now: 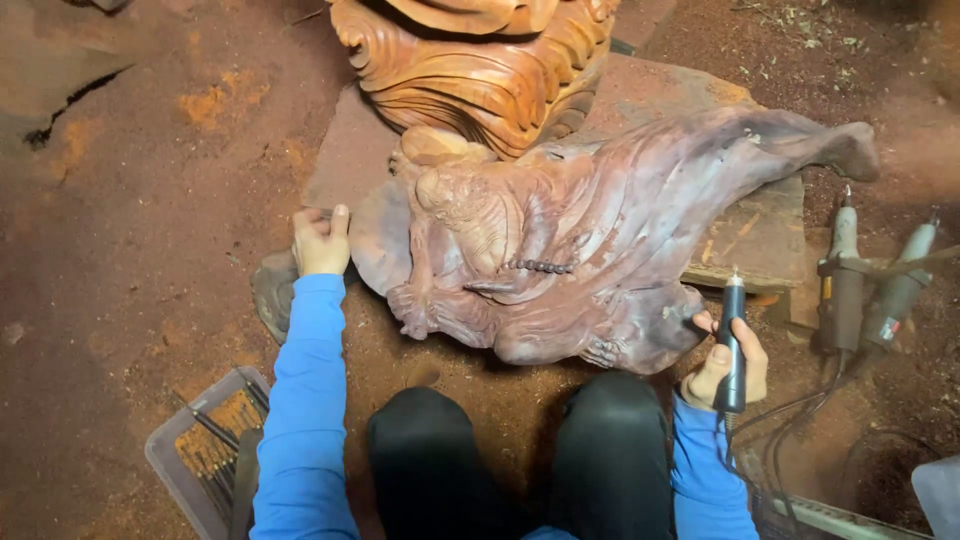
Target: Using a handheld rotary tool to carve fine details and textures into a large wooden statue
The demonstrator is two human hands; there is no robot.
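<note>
One large reddish-brown carved wooden sculpture lies on the dusty red earth floor, partly on a flat wooden board, its long axis running left to right with the tapered end pointing toward the upper right. A second, lighter orange carved wooden piece stands just behind it, touching. The left hand rests on the sculpture's left edge, fingers curled over the rim. The right hand has its fingers wrapped around one slim black rotary carving tool, held upright, tip pointing away from the person, just beside the sculpture's lower right end. Two further grey power tools lie near the board's right edge. One grey plastic tray of metal bits sits at lower left.
</note>
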